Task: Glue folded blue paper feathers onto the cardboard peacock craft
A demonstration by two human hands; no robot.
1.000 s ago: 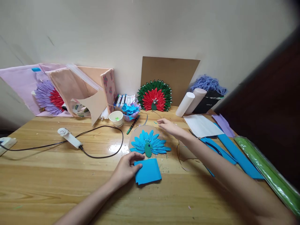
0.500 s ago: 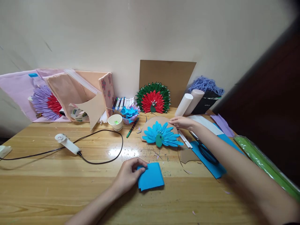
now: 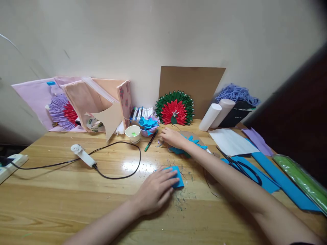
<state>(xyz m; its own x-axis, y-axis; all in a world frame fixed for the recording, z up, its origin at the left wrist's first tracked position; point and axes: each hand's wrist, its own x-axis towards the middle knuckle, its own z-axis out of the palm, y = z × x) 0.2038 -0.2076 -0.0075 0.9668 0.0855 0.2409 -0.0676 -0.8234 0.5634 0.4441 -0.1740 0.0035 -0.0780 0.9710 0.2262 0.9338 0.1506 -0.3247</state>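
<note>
Head view: the left hand (image 3: pixel 155 191) lies over blue paper (image 3: pixel 179 177) below the frame's centre, fingers loosely spread, hiding its long axis; the paper's right edge slants down rightward. Just right of the marker (image 3: pixel 151 141), whose green end points lower left, the right hand (image 3: pixel 172 136) has bent fingers; whether they pinch anything, I cannot tell.

Brown rectangular cardboard sheet (image 3: pixel 201 85) is leaning against pale wall (image 3: pixel 143 41); tangled periwinkle yarn (image 3: pixel 237 93) is lying atop black printed package (image 3: pixel 233 119).

Two hands (image 3: pixel 155 192), three petalled fans (image 3: pixel 178 150); two white rolls (image 3: pixel 209 117), one cup (image 3: pixel 135 140)
</note>
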